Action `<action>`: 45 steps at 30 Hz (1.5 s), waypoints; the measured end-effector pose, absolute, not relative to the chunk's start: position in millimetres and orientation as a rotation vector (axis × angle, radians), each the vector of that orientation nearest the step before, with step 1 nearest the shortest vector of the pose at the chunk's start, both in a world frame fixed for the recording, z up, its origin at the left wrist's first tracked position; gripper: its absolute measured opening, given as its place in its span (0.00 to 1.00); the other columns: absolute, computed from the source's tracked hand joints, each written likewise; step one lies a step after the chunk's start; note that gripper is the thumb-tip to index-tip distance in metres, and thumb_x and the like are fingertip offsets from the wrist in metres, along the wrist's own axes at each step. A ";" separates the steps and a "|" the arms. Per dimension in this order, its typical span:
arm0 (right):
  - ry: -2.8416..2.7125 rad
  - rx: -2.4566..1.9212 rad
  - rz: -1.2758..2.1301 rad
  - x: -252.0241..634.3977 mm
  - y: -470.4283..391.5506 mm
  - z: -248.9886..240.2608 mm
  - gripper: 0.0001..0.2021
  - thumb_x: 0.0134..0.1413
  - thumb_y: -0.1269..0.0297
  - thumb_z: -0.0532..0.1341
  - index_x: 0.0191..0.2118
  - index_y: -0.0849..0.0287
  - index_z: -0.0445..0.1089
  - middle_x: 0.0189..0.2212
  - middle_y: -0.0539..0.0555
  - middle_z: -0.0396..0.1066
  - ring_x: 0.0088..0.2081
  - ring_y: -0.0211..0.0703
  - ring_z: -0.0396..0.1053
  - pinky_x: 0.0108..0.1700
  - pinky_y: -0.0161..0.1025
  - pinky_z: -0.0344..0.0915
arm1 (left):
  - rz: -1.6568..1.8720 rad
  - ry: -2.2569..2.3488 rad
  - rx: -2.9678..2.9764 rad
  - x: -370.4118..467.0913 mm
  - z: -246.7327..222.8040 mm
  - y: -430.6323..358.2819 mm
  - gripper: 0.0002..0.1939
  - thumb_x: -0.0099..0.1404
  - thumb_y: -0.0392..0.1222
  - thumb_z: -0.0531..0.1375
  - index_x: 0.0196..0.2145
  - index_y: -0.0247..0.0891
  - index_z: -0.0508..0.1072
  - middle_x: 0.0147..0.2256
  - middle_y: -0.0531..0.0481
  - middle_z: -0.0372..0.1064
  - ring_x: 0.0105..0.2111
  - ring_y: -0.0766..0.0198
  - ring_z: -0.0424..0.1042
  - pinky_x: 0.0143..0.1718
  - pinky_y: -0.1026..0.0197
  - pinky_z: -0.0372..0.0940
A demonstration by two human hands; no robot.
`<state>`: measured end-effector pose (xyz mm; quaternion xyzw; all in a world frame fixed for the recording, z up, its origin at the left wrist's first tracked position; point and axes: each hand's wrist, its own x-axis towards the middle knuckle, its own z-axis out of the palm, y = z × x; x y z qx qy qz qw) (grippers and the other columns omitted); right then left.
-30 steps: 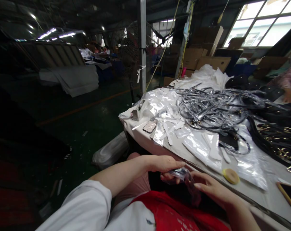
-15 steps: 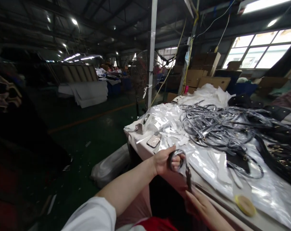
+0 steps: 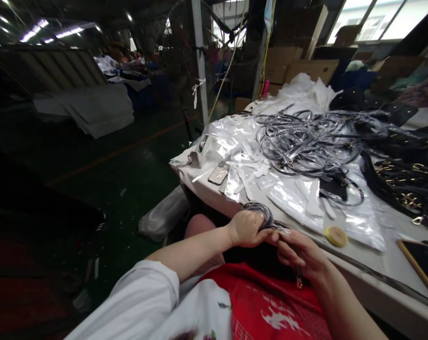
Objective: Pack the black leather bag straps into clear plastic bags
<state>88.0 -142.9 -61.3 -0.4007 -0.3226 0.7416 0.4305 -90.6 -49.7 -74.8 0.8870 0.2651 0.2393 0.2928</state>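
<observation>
A coiled dark strap in clear plastic [image 3: 261, 211] is gripped by my left hand [image 3: 247, 228], whose fingers wrap round it near the table's front edge. My right hand [image 3: 300, 252] is beside it, its thumb and fingertips closed on the strap's end near the left fingertips. A small gold-coloured clasp [image 3: 299, 282] hangs below the right fingers, over the red apron [image 3: 270, 307]. Beyond my hands, a large tangle of plastic-wrapped dark straps [image 3: 306, 141] covers the white table [image 3: 214, 200].
On the table are a phone [image 3: 218, 173], a yellow tape roll [image 3: 336, 236], clear plastic bags [image 3: 288, 191] and black straps with gold clasps [image 3: 408, 189]. A metal pole [image 3: 200, 66] stands at the far side. A wrapped roll [image 3: 166, 215] lies on the floor at left.
The view has tilted down and more of the apron shows. My hands have come together at the coil; the strap end that hung between them is now at the right fingers.
</observation>
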 end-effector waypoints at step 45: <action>-2.030 -1.789 0.764 50.5 -37.9 -92.4 0.20 0.67 0.52 0.50 0.41 0.58 0.75 0.37 0.55 0.77 0.39 0.47 0.73 0.42 0.39 0.67 | 0.440 1.103 1.199 -152.3 -166.7 -108.7 0.33 0.57 0.66 0.59 0.39 0.30 0.80 0.27 0.47 0.72 0.20 0.69 0.61 0.20 0.67 0.55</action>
